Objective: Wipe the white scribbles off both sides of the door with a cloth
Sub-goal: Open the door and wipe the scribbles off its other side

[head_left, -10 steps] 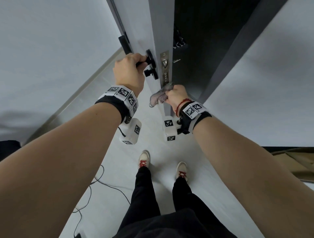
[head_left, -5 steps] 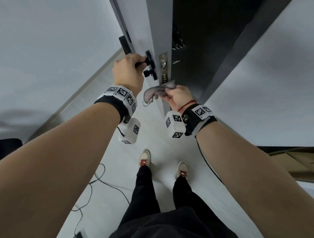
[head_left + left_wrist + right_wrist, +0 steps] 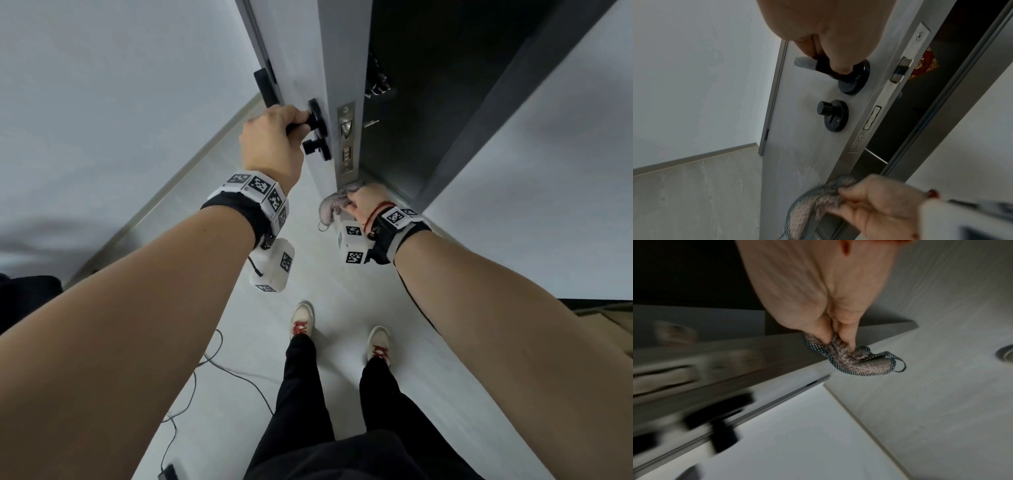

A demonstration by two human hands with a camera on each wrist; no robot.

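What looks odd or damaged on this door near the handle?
Nothing looks damaged. The one odd thing is faint white smearing on the door face below the thumb-turn, above the cloth; it looks like scribble residue. The left hand grips the handle; the right hand holds the cloth at the door's edge.

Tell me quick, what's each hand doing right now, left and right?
Left hand: closed around the black door handle.
Right hand: closed on the bunched cloth, near the door's edge.

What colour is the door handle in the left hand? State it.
Black; the door handle gripped by the left hand shows best in the left wrist view.
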